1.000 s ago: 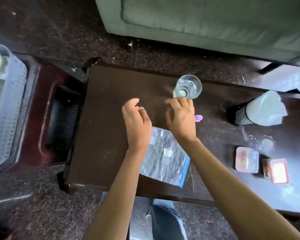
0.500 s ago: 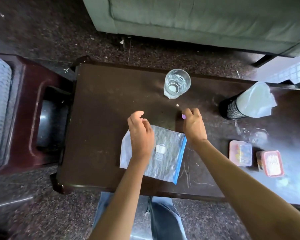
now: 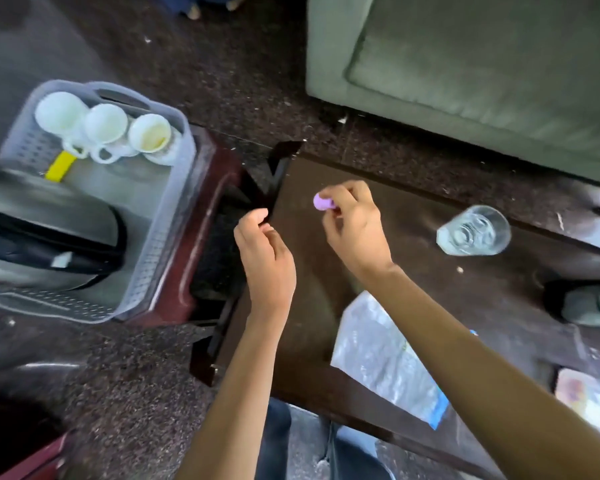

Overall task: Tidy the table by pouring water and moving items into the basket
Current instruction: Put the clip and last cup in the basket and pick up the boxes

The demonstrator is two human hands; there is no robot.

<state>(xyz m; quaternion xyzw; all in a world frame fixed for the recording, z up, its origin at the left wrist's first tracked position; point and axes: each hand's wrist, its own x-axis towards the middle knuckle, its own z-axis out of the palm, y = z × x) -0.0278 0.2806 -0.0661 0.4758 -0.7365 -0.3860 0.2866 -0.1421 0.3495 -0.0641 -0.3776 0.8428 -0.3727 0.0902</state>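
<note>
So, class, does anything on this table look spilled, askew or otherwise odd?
The plastic bag lies askew, its blue corner close to the table's front edge, and a pale crumb sits near the glass.

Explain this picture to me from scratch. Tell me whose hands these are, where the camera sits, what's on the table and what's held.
No machine here: a person wears one camera on the head, looking down at their own bare hands. The right hand pinches a small purple piece; the left hand is loosely curled and holds nothing. On the dark table are a glass of water and a clear plastic bag. Beside the table, a grey basket holds three white cups.
</note>
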